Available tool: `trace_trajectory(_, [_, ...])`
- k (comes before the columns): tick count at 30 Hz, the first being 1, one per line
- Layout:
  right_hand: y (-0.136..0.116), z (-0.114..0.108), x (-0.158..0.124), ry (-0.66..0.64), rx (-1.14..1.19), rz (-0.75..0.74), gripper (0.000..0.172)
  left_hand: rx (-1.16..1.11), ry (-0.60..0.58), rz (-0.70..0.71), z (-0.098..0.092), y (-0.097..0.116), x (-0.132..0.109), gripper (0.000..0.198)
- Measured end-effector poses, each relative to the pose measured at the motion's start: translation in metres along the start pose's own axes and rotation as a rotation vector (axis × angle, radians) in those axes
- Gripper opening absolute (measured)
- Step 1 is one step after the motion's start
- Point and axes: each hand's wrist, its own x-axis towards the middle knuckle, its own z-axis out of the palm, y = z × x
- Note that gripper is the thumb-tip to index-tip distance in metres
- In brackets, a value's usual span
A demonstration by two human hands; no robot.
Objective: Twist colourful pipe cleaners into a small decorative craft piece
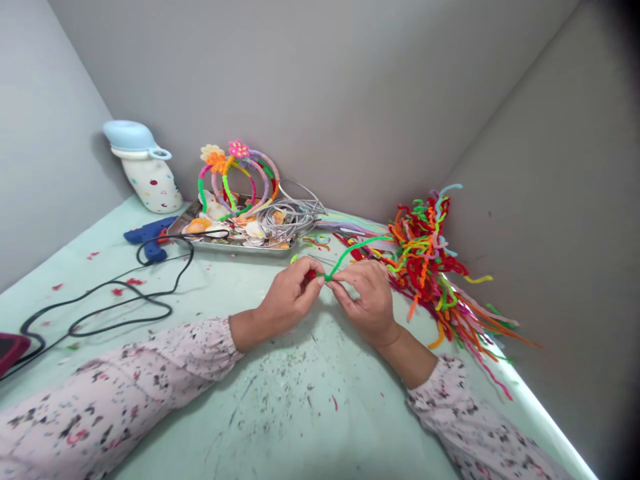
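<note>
Your left hand [287, 297] and right hand [361, 301] are both closed, pinching a green pipe cleaner [353, 250] at a small red twist [313, 274] between them, just above the pale green table [280, 400]. A heap of multicoloured pipe cleaners [425, 267] lies just beyond your right hand.

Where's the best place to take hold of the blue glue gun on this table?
By the handle, from the near side. The blue glue gun lies on its side with the handle angled toward the person, its front end by the metal tray. The black cord loops beside it. The left hand looks closest.
</note>
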Motion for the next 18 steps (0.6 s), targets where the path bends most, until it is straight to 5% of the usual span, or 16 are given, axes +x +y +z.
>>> trace_trajectory(18, [-0.0005,-0.0021,0.0009,-0.014,-0.013,-0.009,0.009,0.047,-0.016,0.044,0.0,-0.0002,0.0002,0.01])
